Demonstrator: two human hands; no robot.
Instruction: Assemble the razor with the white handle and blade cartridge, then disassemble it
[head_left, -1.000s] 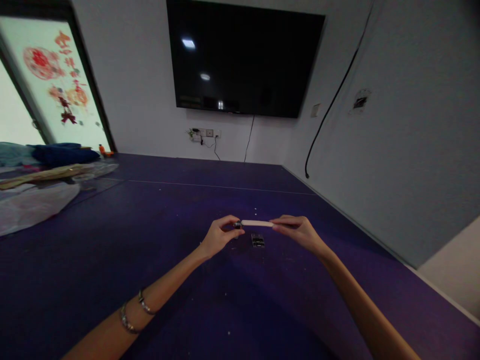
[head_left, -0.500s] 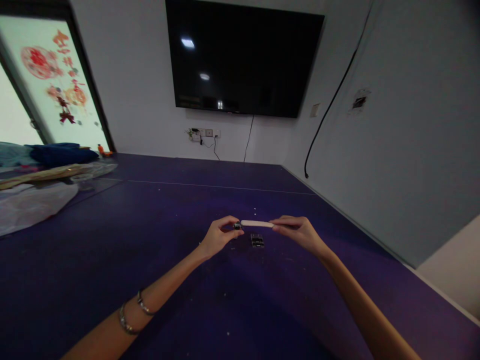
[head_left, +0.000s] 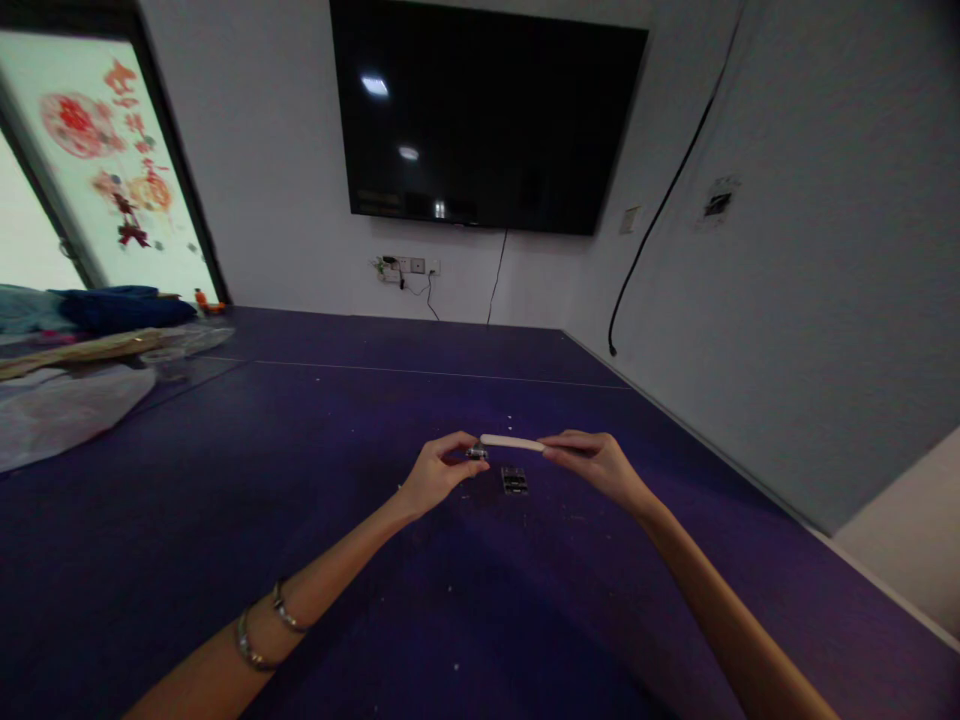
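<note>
My left hand (head_left: 441,475) pinches a small dark and silvery piece (head_left: 476,453) between thumb and fingertips; its exact kind is too small to make out. My right hand (head_left: 596,465) grips one end of a slim cream-white stick (head_left: 511,442), which looks like a tool handle. Its far, rounded end reaches left to the top of the small piece, close to my left fingertips; whether the two touch I cannot tell. Below the stick, on the purple surface (head_left: 420,620), lies a small dark rectangular part (head_left: 514,481) with lighter details.
Crumpled clear plastic (head_left: 82,410) and dark blue cloth (head_left: 124,308) lie at the far left, with a small orange object (head_left: 208,303) behind. A television (head_left: 487,110) hangs on the back wall above sockets (head_left: 417,266). A black cable (head_left: 667,190) dangles along the right wall.
The stick's left end has risen slightly and the stick now slopes a little more down to the right. The small piece has turned in my left fingers, showing more of its silvery side.
</note>
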